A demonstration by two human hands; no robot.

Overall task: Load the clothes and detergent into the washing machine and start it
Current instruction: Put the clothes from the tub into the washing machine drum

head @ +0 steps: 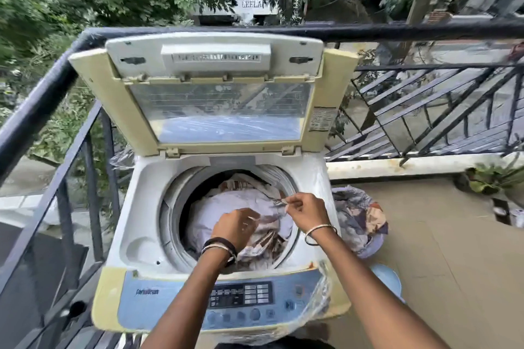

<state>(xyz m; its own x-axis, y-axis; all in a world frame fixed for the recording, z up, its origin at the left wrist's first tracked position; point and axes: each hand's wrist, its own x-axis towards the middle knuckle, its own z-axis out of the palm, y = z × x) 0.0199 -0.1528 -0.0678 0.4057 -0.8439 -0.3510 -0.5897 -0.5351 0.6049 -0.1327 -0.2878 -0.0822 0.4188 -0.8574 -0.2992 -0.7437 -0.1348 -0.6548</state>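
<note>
A top-loading washing machine [133, 207] stands on a balcony with its lid [215, 93] raised upright. Inside the drum lie clothes [218, 207], white and brown-patterned. My left hand [235, 227] is over the drum, its fingers curled on the patterned cloth. To its right, my right hand [304, 211] pinches a fold of the same cloth between thumb and fingers at the drum's right rim. The blue control panel [241, 297] runs along the front edge below my forearms. No detergent is in view.
A bin of more patterned laundry [360, 218] sits on the floor right of the machine. A dark metal railing [51, 88] runs behind and along the left. Loose plastic wrap [317, 300] hangs on the machine's front right corner. A potted plant [493, 178] stands far right.
</note>
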